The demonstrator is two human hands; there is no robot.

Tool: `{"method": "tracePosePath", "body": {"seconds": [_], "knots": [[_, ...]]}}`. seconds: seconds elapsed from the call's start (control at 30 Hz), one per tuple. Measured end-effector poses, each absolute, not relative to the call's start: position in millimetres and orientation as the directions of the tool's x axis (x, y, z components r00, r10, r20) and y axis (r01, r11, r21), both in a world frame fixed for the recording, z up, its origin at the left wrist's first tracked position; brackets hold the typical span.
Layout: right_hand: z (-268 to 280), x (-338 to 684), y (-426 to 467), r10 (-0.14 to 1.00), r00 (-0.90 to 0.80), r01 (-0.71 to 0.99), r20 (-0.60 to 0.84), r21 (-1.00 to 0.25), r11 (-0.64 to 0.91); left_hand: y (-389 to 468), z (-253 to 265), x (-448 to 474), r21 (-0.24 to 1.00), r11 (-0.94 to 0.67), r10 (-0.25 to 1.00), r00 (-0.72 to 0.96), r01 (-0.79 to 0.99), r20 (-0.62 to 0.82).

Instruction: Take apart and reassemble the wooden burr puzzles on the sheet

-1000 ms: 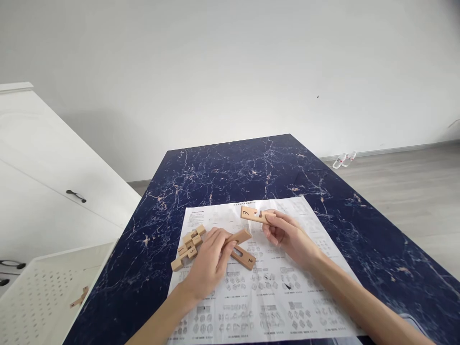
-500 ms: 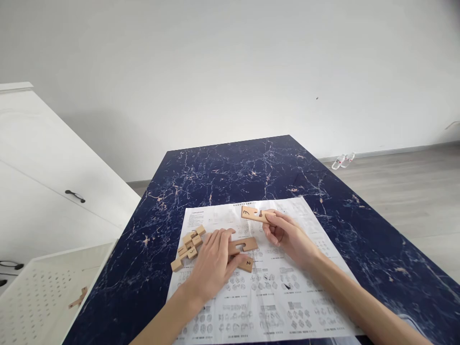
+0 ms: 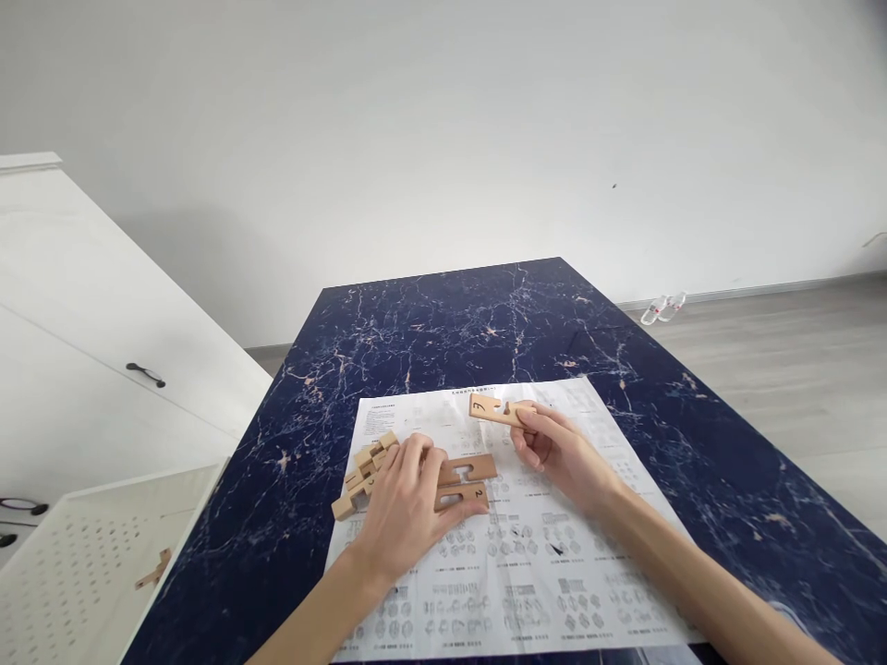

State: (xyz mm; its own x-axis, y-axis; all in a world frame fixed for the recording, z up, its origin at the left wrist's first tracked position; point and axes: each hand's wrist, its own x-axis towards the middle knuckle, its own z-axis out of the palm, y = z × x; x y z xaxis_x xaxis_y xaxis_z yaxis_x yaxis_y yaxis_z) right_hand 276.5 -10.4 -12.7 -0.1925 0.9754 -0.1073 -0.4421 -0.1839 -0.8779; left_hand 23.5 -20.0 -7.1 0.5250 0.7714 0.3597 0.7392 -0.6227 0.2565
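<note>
A flat wooden puzzle piece with a notch in its edge and a handwritten mark is pinched in my right hand, above the sheet. My left hand is closed around two other slotted wooden pieces lying side by side. The nearer one, the piece marked 2, has my thumb along its near edge. My curled fingers cover the left end of the farther slotted piece. Left of that hand is a cluster of joined wooden blocks, partly hidden behind it.
A large printed instruction sheet with small diagrams lies on the dark blue marbled table. At left stand a white cabinet and a perforated white surface with a small wooden piece. Clear slippers are on the floor.
My left thumb has slid toward me and right, along the edge of the piece marked 2, which has turned closer to the other piece. The right hand's piece has shifted slightly right.
</note>
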Motion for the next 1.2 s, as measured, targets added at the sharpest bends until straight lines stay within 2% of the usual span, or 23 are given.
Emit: {"method": "tracePosePath", "body": {"seconds": [0.2, 0.5, 0.57, 0.63, 0.73, 0.8, 0.87, 1.0, 1.2], "knots": [[-13.0, 276.9, -10.4, 0.976, -0.186, -0.444, -0.114, -0.876, -0.187, -21.1, -1.3, 23.4, 0.259, -0.710, 0.703, 0.645, 0.655, 0.299], [-13.5, 277.0, -10.9, 0.977, -0.180, -0.433, -0.115, -0.883, -0.184, -22.6, 2.3, 26.4, 0.207, -0.733, 0.679, 0.681, 0.648, 0.272], [-13.1, 277.0, -11.2, 0.976, -0.184, -0.433, -0.114, -0.882, -0.184, -23.7, 2.3, 26.2, 0.235, -0.734, 0.679, 0.683, 0.637, 0.268], [-12.5, 277.1, -11.4, 0.976, -0.186, -0.428, -0.116, -0.884, -0.187, -25.9, 1.2, 25.7, 0.327, -0.703, 0.709, 0.660, 0.631, 0.250], [-12.0, 277.7, -11.7, 0.975, -0.178, -0.416, -0.131, -0.888, -0.195, -30.4, 0.6, 26.2, 0.628, -0.522, 0.822, 0.539, 0.578, 0.187], [-11.9, 278.2, -12.2, 0.976, -0.174, -0.408, -0.134, -0.892, -0.195, -32.3, 3.3, 28.1, 0.850, -0.299, 0.901, 0.422, 0.434, 0.101], [-11.3, 278.4, -13.2, 0.976, -0.176, -0.390, -0.131, -0.901, -0.191, -31.5, 8.2, 30.5, 0.969, -0.078, 0.942, 0.336, 0.236, -0.006], [-7.9, 276.7, -17.0, 0.975, -0.201, -0.328, -0.099, -0.931, -0.162, -23.9, 15.4, 31.6, 0.982, 0.190, 0.919, 0.348, 0.018, -0.184], [-4.2, 268.2, -22.9, 0.951, -0.309, -0.188, 0.001, -0.980, -0.060, -24.4, 11.2, 28.2, 0.964, 0.261, 0.879, 0.426, -0.054, -0.214]]}}
